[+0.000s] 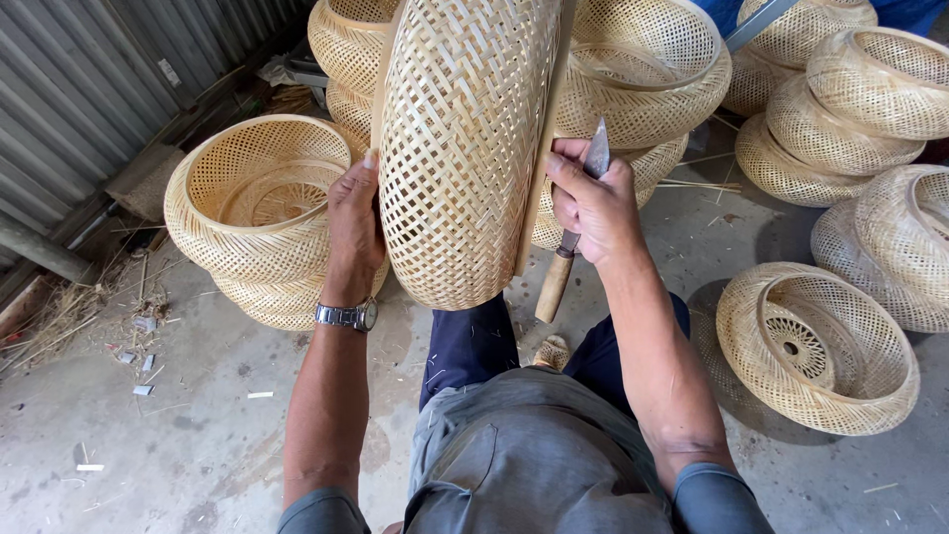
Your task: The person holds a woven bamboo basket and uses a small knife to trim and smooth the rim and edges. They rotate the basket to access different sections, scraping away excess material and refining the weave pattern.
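Note:
A round woven bamboo basket [460,148] stands on its edge in front of me, its curved side facing the camera. My left hand [353,222] presses flat against its left rim, a metal watch on the wrist. My right hand [591,203] grips the right rim and also holds a knife [571,237] with a pale wooden handle, the blade pointing up beside the rim. My knees in dark trousers sit below the basket.
Stacked woven baskets [259,213] stand at the left, more baskets [647,79] pile behind, and others [816,346] lie at the right on the concrete floor [198,425]. A corrugated metal wall [69,89] runs along the left. Bamboo scraps litter the floor.

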